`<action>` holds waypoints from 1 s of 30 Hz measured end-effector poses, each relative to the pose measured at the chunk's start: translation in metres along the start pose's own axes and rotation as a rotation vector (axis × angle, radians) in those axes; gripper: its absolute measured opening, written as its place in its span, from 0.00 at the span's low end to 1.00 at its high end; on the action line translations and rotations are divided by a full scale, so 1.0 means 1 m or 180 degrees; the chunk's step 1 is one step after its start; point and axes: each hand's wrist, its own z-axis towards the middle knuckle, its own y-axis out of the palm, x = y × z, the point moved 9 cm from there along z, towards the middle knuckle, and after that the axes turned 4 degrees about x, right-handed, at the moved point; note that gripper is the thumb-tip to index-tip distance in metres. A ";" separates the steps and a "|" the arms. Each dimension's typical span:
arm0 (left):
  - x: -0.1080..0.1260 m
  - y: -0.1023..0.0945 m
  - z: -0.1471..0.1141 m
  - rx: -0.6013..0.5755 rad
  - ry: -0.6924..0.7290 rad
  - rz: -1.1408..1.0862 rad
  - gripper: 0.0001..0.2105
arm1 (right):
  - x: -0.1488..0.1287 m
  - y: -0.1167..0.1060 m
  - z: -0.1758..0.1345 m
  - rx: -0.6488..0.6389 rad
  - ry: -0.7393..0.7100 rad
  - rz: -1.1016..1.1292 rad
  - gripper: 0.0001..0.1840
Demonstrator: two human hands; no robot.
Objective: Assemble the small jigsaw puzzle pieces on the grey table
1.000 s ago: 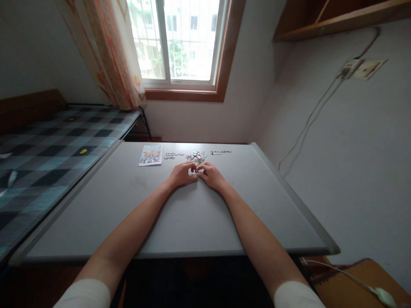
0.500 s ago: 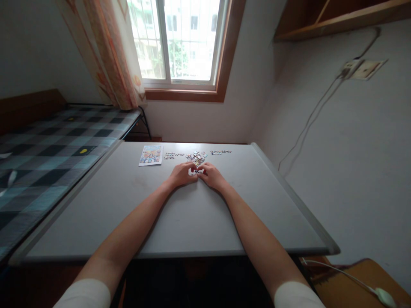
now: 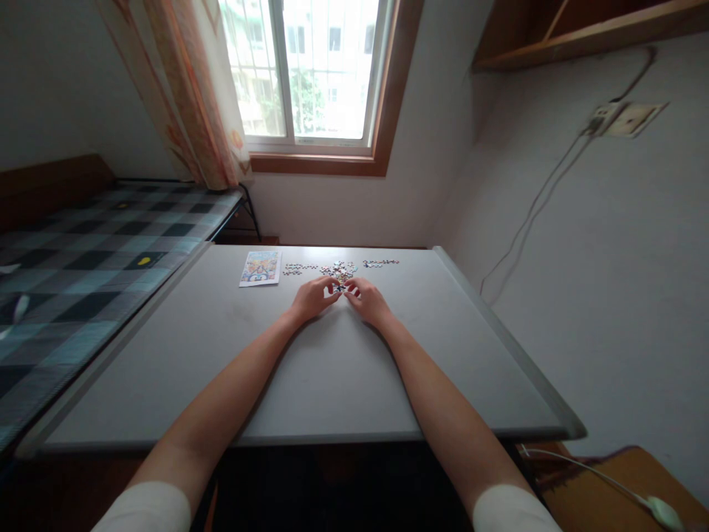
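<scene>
My left hand (image 3: 313, 298) and right hand (image 3: 368, 301) have edged forward, thumbs parting, so my work, a small, dark, knobbed jigsaw piece (image 3: 340, 287) between them, now sits by the multicoloured heap of jigsaw pieces (image 3: 339, 270). Both are half-curled; whether either grips, I can't tell.

The grey surface (image 3: 332, 369) carries a printed picture card (image 3: 260, 268), a heap of puzzle pieces (image 3: 339, 271) and smaller clusters (image 3: 381, 263) either side.
</scene>
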 end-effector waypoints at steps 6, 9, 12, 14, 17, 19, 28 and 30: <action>0.001 -0.001 0.000 0.0001 0.0023 0.0003 0.10 | 0.001 0.000 0.000 0.0038 -0.0032 -0.0073 0.08; 0.002 -0.002 0.000 0.0004 0.0022 -0.0006 0.10 | 0.001 0.000 0.000 0.0034 -0.0022 -0.0072 0.08; 0.003 -0.002 0.000 -0.0018 0.0027 0.0026 0.10 | 0.000 -0.001 0.000 0.0023 -0.0007 -0.0056 0.08; 0.003 -0.002 0.000 -0.0028 0.0011 0.0053 0.10 | -0.002 -0.002 0.000 0.0017 0.0004 -0.0065 0.08; 0.003 -0.002 0.000 -0.0031 -0.0013 0.0067 0.10 | -0.002 -0.003 -0.001 0.0023 0.0031 -0.0111 0.08; 0.003 -0.001 0.000 -0.0040 -0.0005 0.0067 0.10 | -0.002 -0.003 0.000 0.0030 0.0043 -0.0137 0.07; 0.005 0.001 -0.001 -0.0093 0.0080 0.0117 0.10 | -0.001 -0.004 0.000 0.0070 0.0028 -0.0290 0.04; 0.005 0.001 -0.001 -0.0092 0.0074 0.0124 0.10 | -0.001 -0.004 0.000 0.0084 0.0028 -0.0309 0.04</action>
